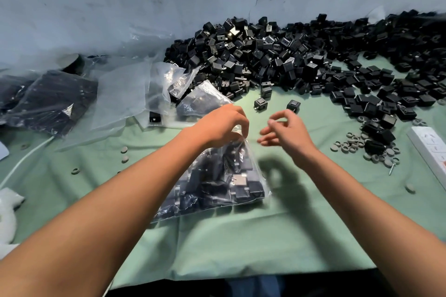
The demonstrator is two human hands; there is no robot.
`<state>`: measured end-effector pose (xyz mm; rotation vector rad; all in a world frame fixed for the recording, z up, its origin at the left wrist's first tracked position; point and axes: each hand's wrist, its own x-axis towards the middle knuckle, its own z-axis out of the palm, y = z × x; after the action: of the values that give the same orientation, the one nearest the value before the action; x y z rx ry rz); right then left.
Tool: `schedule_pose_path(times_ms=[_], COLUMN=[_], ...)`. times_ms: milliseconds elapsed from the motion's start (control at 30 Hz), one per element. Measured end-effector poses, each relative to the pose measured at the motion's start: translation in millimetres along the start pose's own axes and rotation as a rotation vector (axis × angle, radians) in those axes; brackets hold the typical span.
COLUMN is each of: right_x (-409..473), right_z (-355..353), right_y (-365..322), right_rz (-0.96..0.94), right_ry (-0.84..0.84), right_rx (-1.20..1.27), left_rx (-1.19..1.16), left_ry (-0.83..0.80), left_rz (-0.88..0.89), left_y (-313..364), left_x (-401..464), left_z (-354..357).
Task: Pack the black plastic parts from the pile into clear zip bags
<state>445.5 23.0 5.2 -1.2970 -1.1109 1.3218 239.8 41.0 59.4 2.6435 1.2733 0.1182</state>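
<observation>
1. Clear plastic, pinched at the top: from my head view, my left hand (pixel 223 125) grips the mouth of the clear zip bag of black square plastic parts (pixel 217 181), which sags onto the green cloth (pixel 241 243) in front of me. My right hand (pixel 283 131) hangs just beside it, fingers loosely curled, holding nothing.
2. Risk, as I judge it: the bag looks heavy and is held by one pinch, so it could slip and spill if the mouth is not sealed, which I cannot tell.
3. Around me: the big pile of black plastic parts (pixel 301 55) lies beyond, with two loose ones near my fingers. Filled bags (pixel 48 101) and empty clear bags (pixel 125 94) crowd the left. Grey rings (pixel 357 142) and a white power strip (pixel 432 144) sit to the right.
</observation>
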Motion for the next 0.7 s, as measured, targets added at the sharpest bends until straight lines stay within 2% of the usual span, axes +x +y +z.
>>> schedule_pose_path(times_ms=[33,100,167,233,367,500,567,700], right_x=[12.6,37.6,58.4,73.7,93.7,84.7,72.4,49.5], right_z=[-6.9,-21.0,-31.0,-35.3,-42.6,-40.0,-34.2,-26.7], right_y=[-0.3,3.0,7.0,9.2,13.8,20.0,16.5,13.4], right_rz=[-0.051,-0.166,-0.233,-0.191,-0.099,-0.300,-0.332,-0.384], right_ry=[0.129,0.322,0.368,0.312,0.053,0.035,-0.032,-0.167], right_rx=[-0.156,-0.626,-0.982,-1.133,-1.231,-1.158,-1.069,-1.068], left_rx=[0.001,-0.008,-0.023,-0.038,-0.058,-0.074,-0.073,-0.070], left_ry=[-0.004,-0.002,0.006,0.006,0.004,0.014,0.013,0.011], left_rz=[-0.005,-0.019,-0.027,-0.034,-0.044,-0.043,-0.041,-0.049], left_y=[0.0,0.5,1.7,2.7,3.2,-0.1,-1.2,-0.4], left_x=[-0.6,-1.2,-1.7,-2.5,-4.3,-4.8,-5.1,-4.8], left_z=[1.0,5.4,10.8,15.5,18.7,18.8,19.2,20.1])
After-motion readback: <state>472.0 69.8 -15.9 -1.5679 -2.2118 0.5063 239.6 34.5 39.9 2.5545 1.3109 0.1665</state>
